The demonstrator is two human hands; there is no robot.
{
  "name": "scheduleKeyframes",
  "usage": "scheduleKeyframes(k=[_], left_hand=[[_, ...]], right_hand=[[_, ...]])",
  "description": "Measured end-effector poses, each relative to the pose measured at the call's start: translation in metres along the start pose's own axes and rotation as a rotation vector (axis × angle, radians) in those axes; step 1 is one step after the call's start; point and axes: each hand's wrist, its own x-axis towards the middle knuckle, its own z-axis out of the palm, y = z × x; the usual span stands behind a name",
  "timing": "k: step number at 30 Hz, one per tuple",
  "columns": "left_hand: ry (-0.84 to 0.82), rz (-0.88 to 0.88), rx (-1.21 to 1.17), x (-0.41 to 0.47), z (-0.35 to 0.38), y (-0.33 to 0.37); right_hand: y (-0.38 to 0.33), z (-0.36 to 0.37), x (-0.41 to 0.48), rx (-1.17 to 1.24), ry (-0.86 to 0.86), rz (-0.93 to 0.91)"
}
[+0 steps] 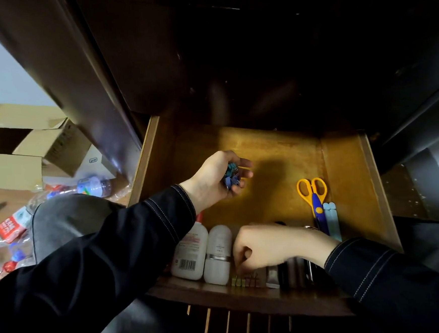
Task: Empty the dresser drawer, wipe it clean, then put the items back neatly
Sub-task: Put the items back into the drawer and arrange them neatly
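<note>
Left fingers [245, 162] around blue binder clips [231, 174]

No words can be read outright. The white bottle [190, 247] bears a barcode [188, 265] and pink print too blurred to read. The red label [8, 227] on a plastic bottle [15, 221] and the sticker [93, 160] on a cardboard box [62, 149] are illegible.
</note>
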Motion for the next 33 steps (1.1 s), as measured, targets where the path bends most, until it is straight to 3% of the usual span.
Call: scheduleKeyframes(k=[11,16,28,33], left_hand=[[-0.006,0.001,-0.006,-0.001,0.000,0.001],[-0.001,0.000,-0.012,-0.002,0.000,0.002],[-0.006,0.006,-0.009,-0.003,0.000,0.000],[0.002,-0.011,-0.002,-0.002,0.000,0.000]], right_hand=[[0.001,-0.001,-0.001,-0.063,-0.015,0.002],[0.005,-0.010,-0.005,-0.018,0.028,0.100],[0.006,-0.005,-0.009,-0.085,-0.182,0.049],[0.010,-0.016,-0.009,0.051,-0.032,0.141]])
